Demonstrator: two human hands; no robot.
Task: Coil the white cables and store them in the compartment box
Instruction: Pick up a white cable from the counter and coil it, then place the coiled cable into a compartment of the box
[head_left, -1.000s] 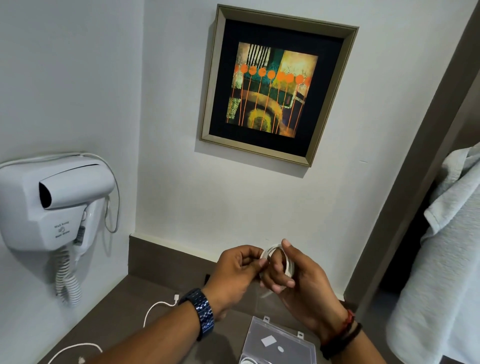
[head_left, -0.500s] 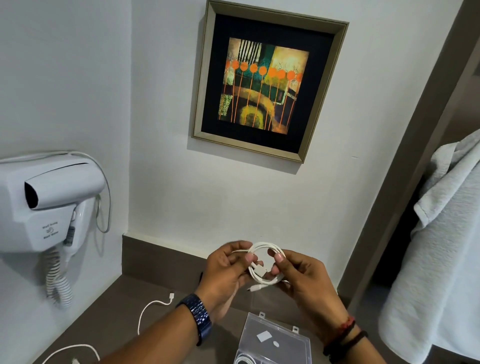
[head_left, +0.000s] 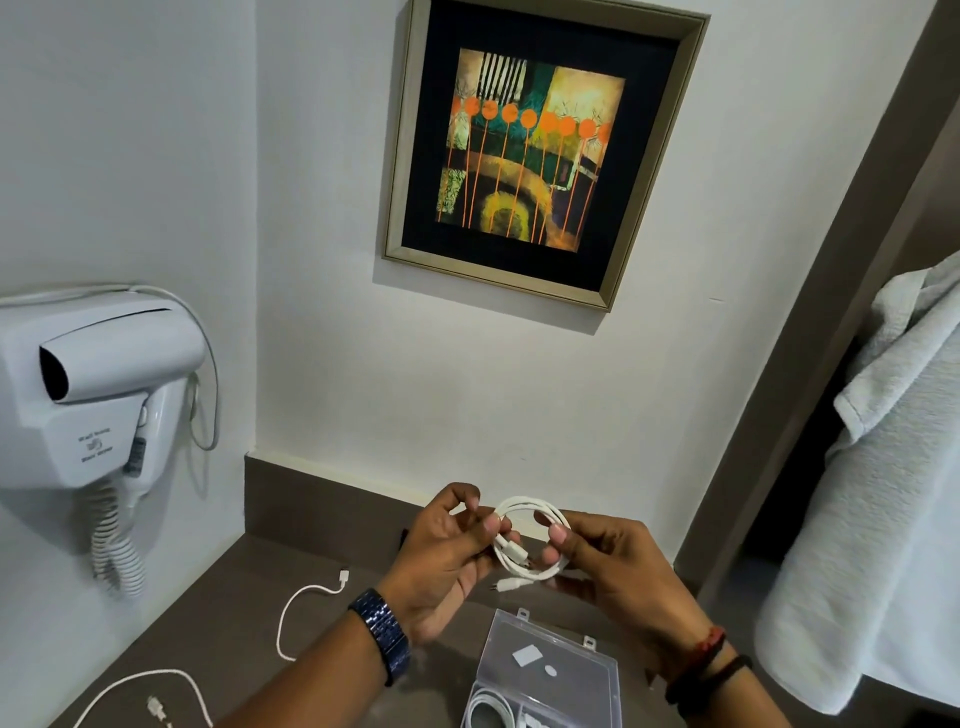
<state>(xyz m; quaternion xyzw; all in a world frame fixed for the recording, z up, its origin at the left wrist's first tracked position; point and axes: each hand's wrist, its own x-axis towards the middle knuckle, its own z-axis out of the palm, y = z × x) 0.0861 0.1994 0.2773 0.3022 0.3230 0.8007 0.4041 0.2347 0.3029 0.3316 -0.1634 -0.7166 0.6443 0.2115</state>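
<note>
While both hands hold it up above the worktop (head_left: 218, 587), a coiled white cable (head_left: 530, 540) hangs between them as a neat upright ring, its flat face turned towards the camera. Left hand (head_left: 441, 561) has thumb and forefinger closed on the ring's left side; right hand (head_left: 608, 566) has its thumb pressed on the right side, fingers curled behind. One connector end (head_left: 506, 586) pokes out loose from the bottom of the ring, and a second plug lies across the loops. Directly below and slightly towards the person sits the clear compartment box (head_left: 592, 691) at the worktop's near edge, lid raised, with another wound white cable (head_left: 491, 712) already in its left compartment. The coming move looks to turn on that drop: the box lies straight down from the ring, closer under the right hand, so the ring would have to tip from upright to flat to fit a free compartment, which compartment cannot be told from here. Two more loose white cables (head_left: 306, 603) trail across the worktop's left part, well apart from the box. A wall-mounted hair dryer (head_left: 98, 384) and a framed picture (head_left: 540, 150) hang above.
</note>
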